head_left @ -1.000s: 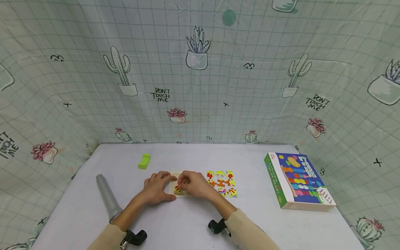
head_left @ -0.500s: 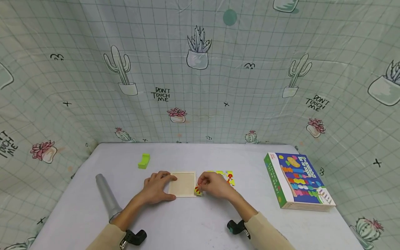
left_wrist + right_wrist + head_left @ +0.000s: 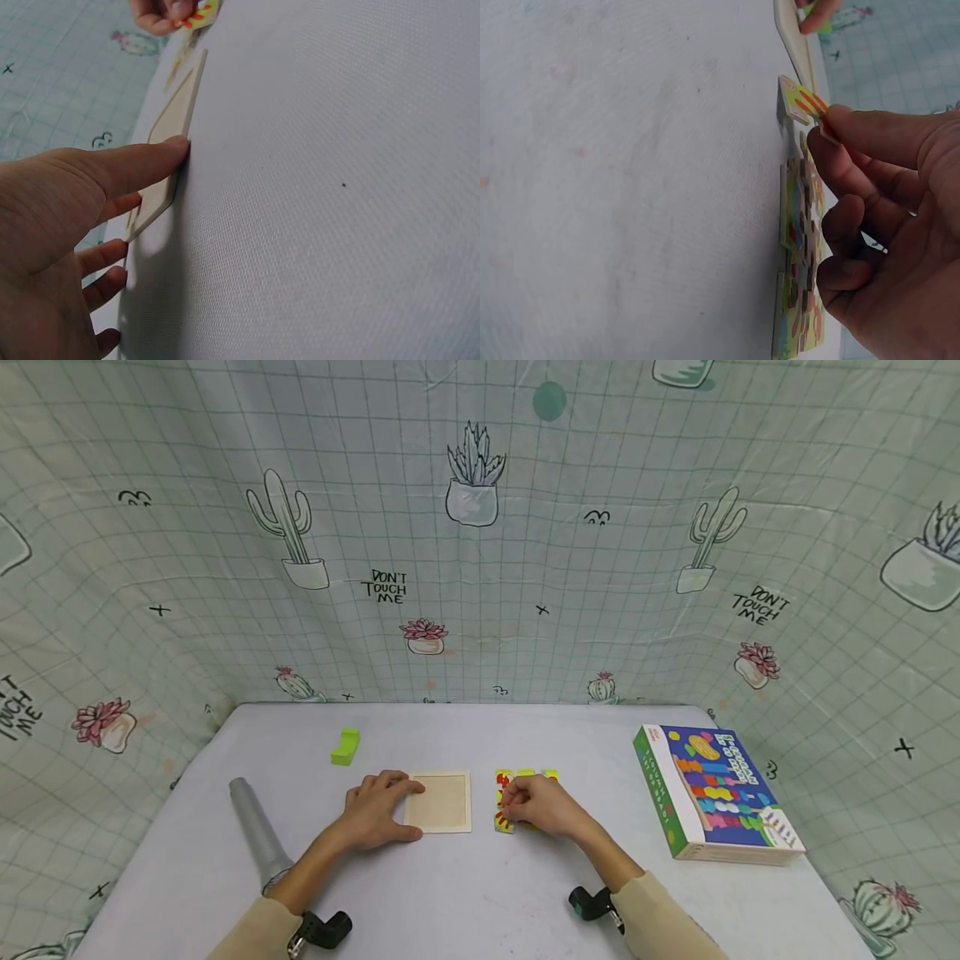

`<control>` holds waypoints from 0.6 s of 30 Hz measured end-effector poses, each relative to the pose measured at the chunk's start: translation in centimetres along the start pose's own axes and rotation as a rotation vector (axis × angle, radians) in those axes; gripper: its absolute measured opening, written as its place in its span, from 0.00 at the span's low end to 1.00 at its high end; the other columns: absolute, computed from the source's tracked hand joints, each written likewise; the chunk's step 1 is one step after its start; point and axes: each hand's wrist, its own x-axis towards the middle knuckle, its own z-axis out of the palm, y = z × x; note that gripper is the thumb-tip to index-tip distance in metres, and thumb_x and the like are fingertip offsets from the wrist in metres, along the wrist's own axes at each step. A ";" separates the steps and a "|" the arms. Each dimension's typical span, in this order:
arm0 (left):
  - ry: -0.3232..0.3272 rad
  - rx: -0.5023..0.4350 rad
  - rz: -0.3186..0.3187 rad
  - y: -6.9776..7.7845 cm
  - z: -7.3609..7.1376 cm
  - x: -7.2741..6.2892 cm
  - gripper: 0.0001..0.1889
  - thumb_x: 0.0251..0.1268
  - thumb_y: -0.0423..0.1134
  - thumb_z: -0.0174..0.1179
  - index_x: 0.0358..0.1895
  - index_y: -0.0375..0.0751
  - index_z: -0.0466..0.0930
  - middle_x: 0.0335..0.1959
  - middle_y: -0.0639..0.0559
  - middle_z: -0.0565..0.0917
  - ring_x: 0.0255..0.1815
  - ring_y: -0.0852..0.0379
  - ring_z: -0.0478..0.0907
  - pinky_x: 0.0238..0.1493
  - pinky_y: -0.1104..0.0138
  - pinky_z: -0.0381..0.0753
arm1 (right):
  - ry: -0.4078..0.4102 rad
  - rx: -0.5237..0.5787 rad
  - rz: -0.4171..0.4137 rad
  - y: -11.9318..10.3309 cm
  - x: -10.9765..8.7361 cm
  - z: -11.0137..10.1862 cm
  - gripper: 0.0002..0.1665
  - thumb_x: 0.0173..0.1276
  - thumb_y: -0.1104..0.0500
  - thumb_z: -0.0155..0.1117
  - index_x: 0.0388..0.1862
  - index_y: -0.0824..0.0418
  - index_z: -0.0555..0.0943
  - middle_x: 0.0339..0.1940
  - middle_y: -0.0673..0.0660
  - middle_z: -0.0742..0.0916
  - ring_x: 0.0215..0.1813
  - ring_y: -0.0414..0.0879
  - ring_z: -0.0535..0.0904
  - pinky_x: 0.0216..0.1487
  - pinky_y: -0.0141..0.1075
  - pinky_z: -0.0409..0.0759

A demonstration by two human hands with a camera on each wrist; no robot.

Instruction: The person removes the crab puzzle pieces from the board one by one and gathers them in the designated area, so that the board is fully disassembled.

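A shallow square wooden puzzle tray [image 3: 442, 806] with a raised rim lies bare on the table. My left hand [image 3: 378, 810] holds its left side: the thumb presses the near edge [image 3: 180, 146] and a fingertip rests toward the far left corner. My right hand [image 3: 551, 804] pinches a yellow puzzle piece [image 3: 801, 101] with red stripes between thumb and index finger, tilted up at the left end of the other pieces. Those puzzle pieces [image 3: 799, 225], yellow with coloured prints, lie flat in rows under the right hand, which covers most of them in the head view.
A lime-green block [image 3: 346, 747] lies behind the left hand. A grey tube [image 3: 257, 827] lies beside the left forearm. To the right sits a colourful game box [image 3: 720, 793]. A patterned cloth [image 3: 555, 635] hangs behind the table.
My right hand has moved right, carrying the striped puzzle piece out of the tray and over to the other pieces. The left hand stays at the tray's left side.
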 end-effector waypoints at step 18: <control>-0.008 0.005 -0.010 0.0 0.0 0.0 0.33 0.49 0.49 0.78 0.61 0.50 0.80 0.66 0.41 0.71 0.64 0.35 0.64 0.58 0.37 0.60 | 0.036 -0.095 0.002 0.7 0.1 0.3 0.02 0.66 0.60 0.71 0.33 0.57 0.85 0.26 0.45 0.85 0.29 0.39 0.77 0.32 0.32 0.73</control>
